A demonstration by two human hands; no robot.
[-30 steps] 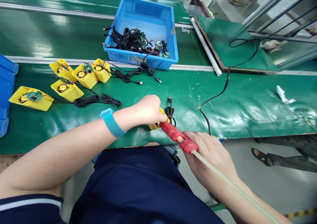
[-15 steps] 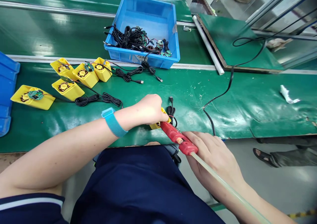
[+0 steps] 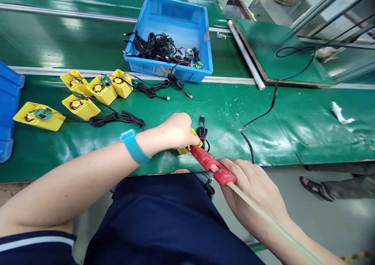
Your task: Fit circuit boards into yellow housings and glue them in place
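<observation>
And there was the left hand (image 3: 178, 132), closed on a yellow plastic holder (image 3: 195, 136), pinning it steady on the green desk (image 3: 263, 140). At its 4 o'clock, the right hand (image 3: 249, 190) gripped a red hot-glue gun (image 3: 208, 164), nozzle at the holder, glue stick (image 3: 272, 222) trailing toward 5 o'clock. Barely anything had shifted since the earlier view.

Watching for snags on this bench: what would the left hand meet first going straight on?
The left hand, past the yellow holder under it, would likely meet the coiled black cable first; depth is unclear.
</observation>
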